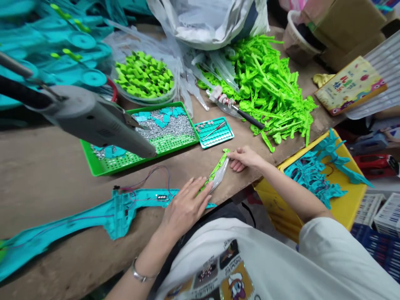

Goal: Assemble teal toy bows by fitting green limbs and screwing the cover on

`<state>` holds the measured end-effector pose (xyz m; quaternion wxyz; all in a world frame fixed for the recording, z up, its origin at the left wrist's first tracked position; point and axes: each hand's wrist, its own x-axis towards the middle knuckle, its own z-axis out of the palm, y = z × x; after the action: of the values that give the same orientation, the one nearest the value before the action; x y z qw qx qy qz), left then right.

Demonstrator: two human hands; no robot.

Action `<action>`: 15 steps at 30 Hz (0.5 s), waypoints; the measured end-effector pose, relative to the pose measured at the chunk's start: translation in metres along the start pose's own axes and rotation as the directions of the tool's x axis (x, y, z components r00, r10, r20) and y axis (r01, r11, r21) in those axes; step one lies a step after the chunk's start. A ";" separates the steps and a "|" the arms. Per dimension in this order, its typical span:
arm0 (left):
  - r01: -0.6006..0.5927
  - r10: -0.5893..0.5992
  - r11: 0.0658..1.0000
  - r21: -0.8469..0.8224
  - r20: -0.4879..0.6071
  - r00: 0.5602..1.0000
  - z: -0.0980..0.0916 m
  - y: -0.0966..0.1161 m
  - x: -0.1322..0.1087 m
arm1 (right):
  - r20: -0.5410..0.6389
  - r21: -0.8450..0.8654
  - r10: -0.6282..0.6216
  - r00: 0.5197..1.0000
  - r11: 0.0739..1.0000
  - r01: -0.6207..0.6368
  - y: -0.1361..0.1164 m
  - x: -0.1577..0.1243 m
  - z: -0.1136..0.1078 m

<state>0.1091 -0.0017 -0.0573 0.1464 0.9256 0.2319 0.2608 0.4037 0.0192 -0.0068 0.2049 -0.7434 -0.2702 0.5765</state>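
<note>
My left hand [187, 199] lies with fingers stretched flat over the lower end of a green plastic strip [218, 166] and a clear plastic blade-shaped piece [221, 174]. Thumb and forefinger of my right hand [245, 158] are pinched at the upper end of these two pieces, which lie side by side. Under and beside my left hand is a long teal plastic toy shell [125, 208] with thin wires and a small row of metal parts in it. Its right tip shows past my fingers.
Behind stand a green basket [156, 146] of screws and teal bits, a small teal tray [215, 132] with a screwdriver, a tub [143, 81] and a green parts pile [268, 83]. A grey powered tool [103, 121] hangs left. A yellow bin [346, 208] stands right.
</note>
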 end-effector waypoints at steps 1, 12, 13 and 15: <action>0.001 -0.001 1.000 0.003 0.001 1.000 0.001 0.000 0.000 | 0.012 0.003 -0.003 1.000 1.000 0.003 -0.001 0.005 -0.003; 0.021 -0.021 1.000 0.017 -0.019 1.000 0.002 0.000 0.001 | 0.119 -0.222 0.018 0.993 0.975 0.009 -0.013 0.027 -0.019; 0.021 -0.021 1.000 0.021 -0.028 0.999 0.002 0.000 0.001 | 0.129 -0.289 0.004 0.992 0.957 0.034 -0.018 0.028 -0.022; 0.014 -0.013 0.999 0.039 -0.039 0.999 0.001 0.000 0.001 | 0.146 -0.410 -0.060 0.988 0.905 0.115 -0.034 0.031 -0.031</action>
<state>0.1105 -0.0013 -0.0583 0.1255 0.9216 0.2460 0.2729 0.4341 0.0653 -0.0007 0.0491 -0.7181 -0.4329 0.5427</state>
